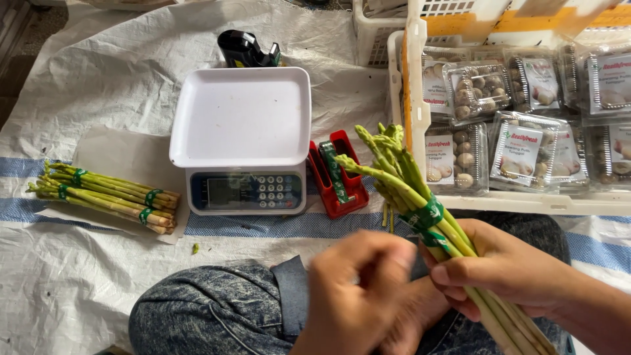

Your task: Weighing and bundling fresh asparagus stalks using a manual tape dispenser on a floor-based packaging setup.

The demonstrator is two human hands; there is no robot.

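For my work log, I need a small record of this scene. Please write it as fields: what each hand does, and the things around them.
right hand: holds an asparagus bundle by its stalks, tips pointing away
band: green tape is wrapped around that bundle
left hand: closed, blurred, beside the stalks; whether it touches them cannot be told
scale: white digital scale with a bare tray
tape dispenser: red, right of the scale
finished bundles: two taped asparagus bundles on paper at left
crate: white crate with clear packs of mushrooms
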